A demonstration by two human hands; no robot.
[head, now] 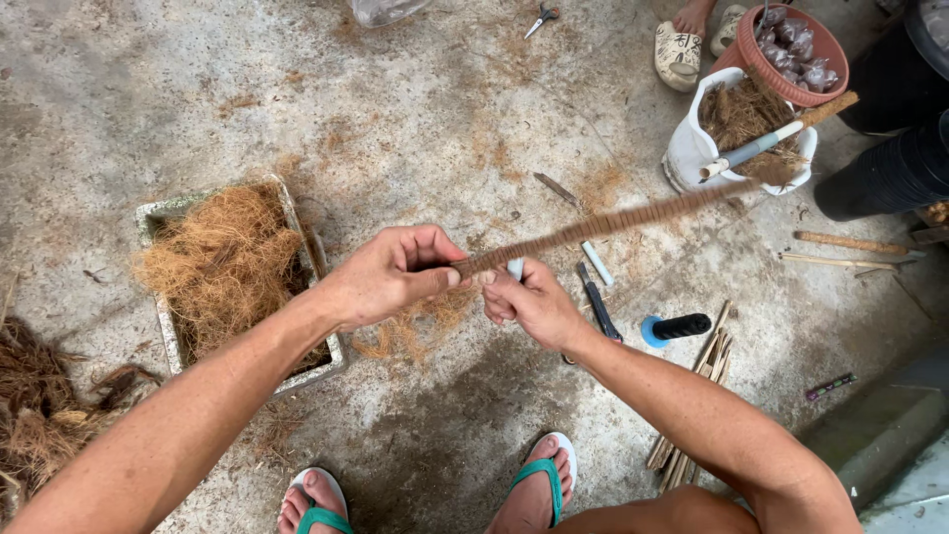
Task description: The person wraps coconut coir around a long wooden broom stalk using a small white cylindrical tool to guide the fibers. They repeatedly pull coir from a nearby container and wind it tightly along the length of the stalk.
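A long stick wrapped in brown coconut fibre (633,215) runs from my hands up to the right, above the concrete floor. My left hand (388,274) pinches its near end between thumb and fingers. My right hand (529,301) is closed around the stick's bare white end just below the wrapping. A small tuft of loose fibre (415,331) lies on the floor under my hands.
A metal tray of loose coconut fibre (225,265) sits left. A cut white jug with fibre and sticks (743,133), a red pot (791,49), a knife (598,307), a black thread spool (677,327), bamboo sticks (692,405), scissors (541,18) and another person's sandalled foot (682,44) surround me.
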